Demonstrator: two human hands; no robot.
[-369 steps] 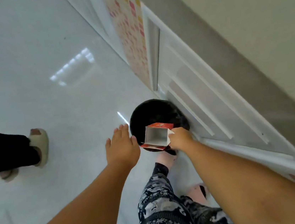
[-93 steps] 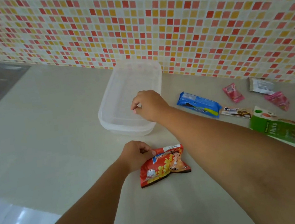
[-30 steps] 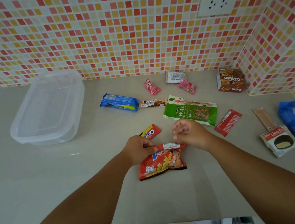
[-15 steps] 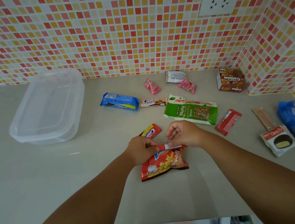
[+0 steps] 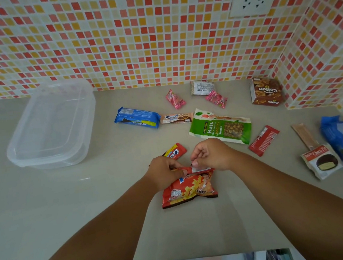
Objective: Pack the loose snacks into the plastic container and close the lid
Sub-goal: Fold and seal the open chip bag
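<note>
Head view looks down on a beige counter (image 5: 89,204) where both hands meet over a red chip bag (image 5: 187,189) lying near the person. The left hand (image 5: 165,172) has its fingers curled round the bag's top edge, thumb pressing the folded seam, and the right hand (image 5: 209,155) pinches the same edge from the right, fingertips drawn close together; the shared grip probably serves to fold or gather the puffy bag so it takes less room. The plastic container (image 5: 51,127) stands to the far left, well apart from the hands, its lid seemingly resting on top, though the clear plastic makes that hard to tell. The other snacks lie loose to the right and far side: a blue cookie pack (image 5: 136,118), a green nuts pouch (image 5: 220,127), a brown box (image 5: 266,92) in the corner, a choco pie wrapper (image 5: 321,161). Judging by this, packing has barely begun.
</note>
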